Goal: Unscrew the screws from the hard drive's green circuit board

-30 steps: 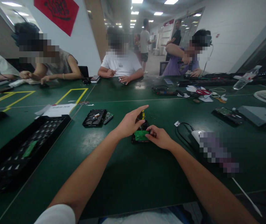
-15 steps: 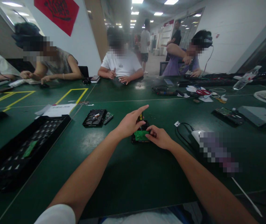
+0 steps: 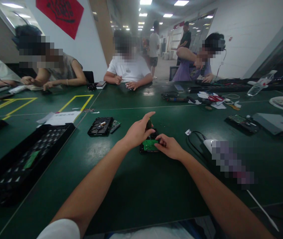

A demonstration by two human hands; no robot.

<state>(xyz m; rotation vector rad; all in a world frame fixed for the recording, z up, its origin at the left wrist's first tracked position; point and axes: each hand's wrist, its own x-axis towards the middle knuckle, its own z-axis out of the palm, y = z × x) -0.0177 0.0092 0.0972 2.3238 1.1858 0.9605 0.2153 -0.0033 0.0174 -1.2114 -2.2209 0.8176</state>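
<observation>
In front of me on the green table lies a black hard drive (image 3: 141,149) with a green circuit board (image 3: 149,145) on top. My left hand (image 3: 138,130) is above its far left part, the index finger stretched forward. Between its thumb and fingers stands an upright screwdriver (image 3: 149,124), its tip down towards the drive; most of the handle is hidden by the hand. My right hand (image 3: 168,146) has curled fingers gripping the right edge of the drive, thumb against the board. To the left lie another black drive (image 3: 99,126) and a loose circuit board (image 3: 115,126).
A long black tray (image 3: 64,132) with a green board (image 3: 31,159) is at left. A power strip (image 3: 208,143) with a cable lies at right, beyond it another drive (image 3: 242,124) and a grey box (image 3: 277,123). Several people sit across the table (image 3: 121,182).
The screwdriver handle has turned in my left hand, its yellow part now mostly out of sight. My left index fingertip has shifted slightly left. My right hand stays at the drive.
</observation>
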